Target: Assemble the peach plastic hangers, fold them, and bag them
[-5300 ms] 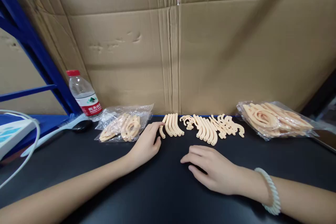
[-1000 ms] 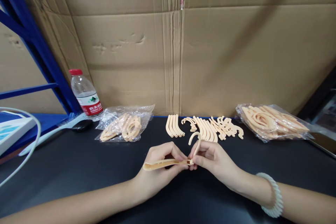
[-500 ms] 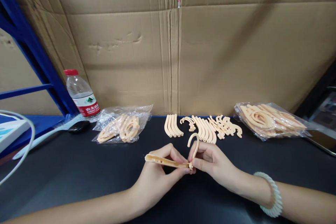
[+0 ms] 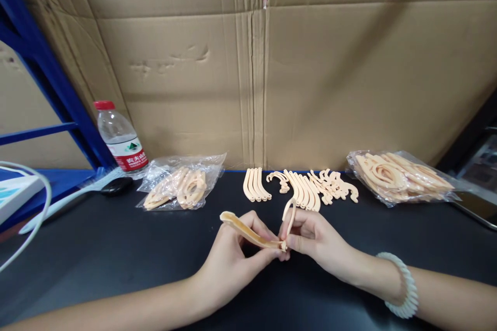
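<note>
My left hand is closed on a beige plastic hanger arm, whose free end points up and left. Between the fingers of my right hand is a beige hanger hook, its curve upward. Arm and hook meet at the fingertips of both hands; whether they are joined I cannot tell. Beyond the hands lie a row of loose hanger arms, a second row of hanger arms and a pile of loose hooks.
Clear bags of hanger parts lie at left and right on the black table. A red-capped bottle, a black mouse-like object and a white cable are at left. Cardboard stands behind.
The hanger arm has tilted, its free end now higher and a little further right. The hook has turned and looks narrower. Both hands keep nearly the same place.
</note>
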Demonstrator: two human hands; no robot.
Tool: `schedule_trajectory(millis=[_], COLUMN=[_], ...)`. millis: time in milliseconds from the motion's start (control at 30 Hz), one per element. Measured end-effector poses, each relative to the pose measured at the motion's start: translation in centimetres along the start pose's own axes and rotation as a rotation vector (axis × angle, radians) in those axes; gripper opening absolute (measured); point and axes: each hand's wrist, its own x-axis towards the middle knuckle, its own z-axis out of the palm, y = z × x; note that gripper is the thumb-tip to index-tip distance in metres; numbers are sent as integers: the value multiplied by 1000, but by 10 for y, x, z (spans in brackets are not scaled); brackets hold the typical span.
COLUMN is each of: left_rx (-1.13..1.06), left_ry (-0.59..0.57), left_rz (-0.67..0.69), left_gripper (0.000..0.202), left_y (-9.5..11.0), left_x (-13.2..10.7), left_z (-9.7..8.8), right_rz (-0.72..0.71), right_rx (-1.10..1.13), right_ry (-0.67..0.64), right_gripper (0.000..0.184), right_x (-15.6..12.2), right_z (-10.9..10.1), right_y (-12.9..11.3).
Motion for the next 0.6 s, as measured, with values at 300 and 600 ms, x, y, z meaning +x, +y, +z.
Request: schedule_trajectory(millis=[300,600], left_rx=[56,-61], left_ry=[9,84], left_rz=[51,-76], left_gripper=[21,30], left_y=[2,-7], left_x=[0,8], left_z=[0,-4], right_rz=[-60,-142], right_rx=[-70,-238], right_ry=[43,190], right_gripper=[32,33], right_x=[-2,-1], right_z=[3,3], right_y=[0,-6])
